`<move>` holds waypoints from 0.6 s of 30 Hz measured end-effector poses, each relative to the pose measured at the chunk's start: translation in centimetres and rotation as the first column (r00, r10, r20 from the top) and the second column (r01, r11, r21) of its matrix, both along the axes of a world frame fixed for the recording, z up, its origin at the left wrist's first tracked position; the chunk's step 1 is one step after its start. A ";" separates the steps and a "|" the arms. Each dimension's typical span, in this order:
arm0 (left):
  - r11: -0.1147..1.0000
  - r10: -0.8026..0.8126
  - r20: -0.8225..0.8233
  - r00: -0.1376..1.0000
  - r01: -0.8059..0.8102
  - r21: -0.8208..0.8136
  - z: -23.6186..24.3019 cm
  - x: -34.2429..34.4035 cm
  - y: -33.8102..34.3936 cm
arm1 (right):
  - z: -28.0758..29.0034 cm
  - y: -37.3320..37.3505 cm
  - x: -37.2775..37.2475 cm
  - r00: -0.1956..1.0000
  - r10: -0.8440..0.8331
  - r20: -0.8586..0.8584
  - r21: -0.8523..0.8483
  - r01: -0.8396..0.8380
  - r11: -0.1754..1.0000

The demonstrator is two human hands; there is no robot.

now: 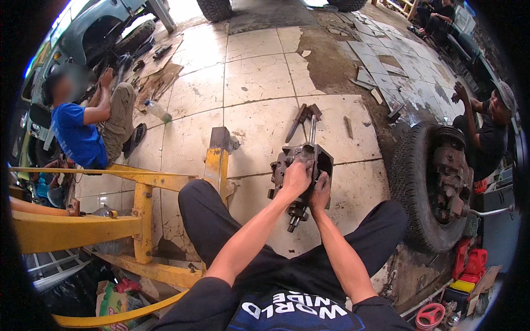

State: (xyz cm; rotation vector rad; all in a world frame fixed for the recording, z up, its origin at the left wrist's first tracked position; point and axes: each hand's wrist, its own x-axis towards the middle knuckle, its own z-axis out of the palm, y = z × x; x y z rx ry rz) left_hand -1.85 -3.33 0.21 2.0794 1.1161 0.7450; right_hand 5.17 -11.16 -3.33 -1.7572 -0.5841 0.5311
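Between my legs on the tiled floor stands a greasy metal gearbox housing (321, 160), with an open cavity on its right side. A toothed shaft (294, 218) sticks out of its near end. My left hand (298, 177) is closed over the top of the housing, its fingertips partly hidden. Lower down and to the right, my right hand (320, 193) grips the near edge by the cavity with bent fingers. Beyond the housing lie a dark bar-shaped tool (296, 122) and a silver rod (313, 129) with a dark block at its far end.
A yellow steel frame (144, 220) stands close on my left. To my right, a tyre (411, 182) holds another greasy gear assembly (450, 176). One person in blue (80, 129) sits at left; another in black (491, 129) sits at right. A plastic bottle (158, 112) lies far left.
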 end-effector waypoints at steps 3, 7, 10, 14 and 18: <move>1.000 0.016 -0.046 0.999 -0.016 0.011 0.6 1.1 1.1 | 1.1 0.1 -0.2 0.998 -0.027 0.055 0.015 0.026 1.000; 0.997 0.038 -0.114 0.993 -0.045 -0.066 -0.2 2.1 2.6 | 0.8 -0.3 -0.7 1.000 -0.006 0.002 0.004 0.006 1.000; 0.996 -0.027 -0.014 1.000 0.026 -0.084 -0.1 0.8 0.3 | 0.3 0.0 0.3 0.999 -0.034 0.041 0.016 0.033 0.999; 0.994 0.111 -0.077 0.991 -0.110 0.015 0.1 2.6 2.2 | -0.1 0.0 -0.4 1.000 0.024 0.015 -0.023 -0.023 0.999; 0.991 -0.067 -0.083 0.994 0.057 -0.122 -0.8 0.9 1.8 | 1.0 -0.1 -0.3 0.999 -0.001 0.033 -0.078 0.003 0.997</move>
